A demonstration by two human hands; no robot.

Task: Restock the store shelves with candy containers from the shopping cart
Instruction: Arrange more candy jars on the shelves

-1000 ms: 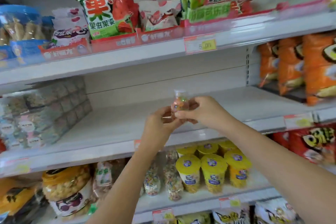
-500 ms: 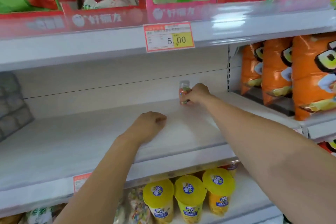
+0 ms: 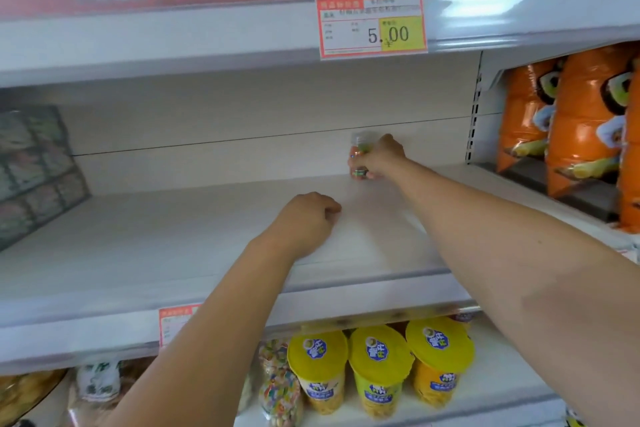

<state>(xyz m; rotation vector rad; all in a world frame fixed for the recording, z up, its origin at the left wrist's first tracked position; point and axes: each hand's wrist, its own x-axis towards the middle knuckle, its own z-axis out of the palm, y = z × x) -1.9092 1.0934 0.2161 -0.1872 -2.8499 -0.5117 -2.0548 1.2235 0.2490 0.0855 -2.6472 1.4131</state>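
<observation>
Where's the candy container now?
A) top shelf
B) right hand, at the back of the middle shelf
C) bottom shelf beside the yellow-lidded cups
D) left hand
B: the right hand grips the candy container upright near the back of the middle shelf; the left hand rests on that shelf, holding nothing.

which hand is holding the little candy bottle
The right hand grips the candy bottle at the back of the shelf; the left hand rests curled on it, holding nothing.
</observation>
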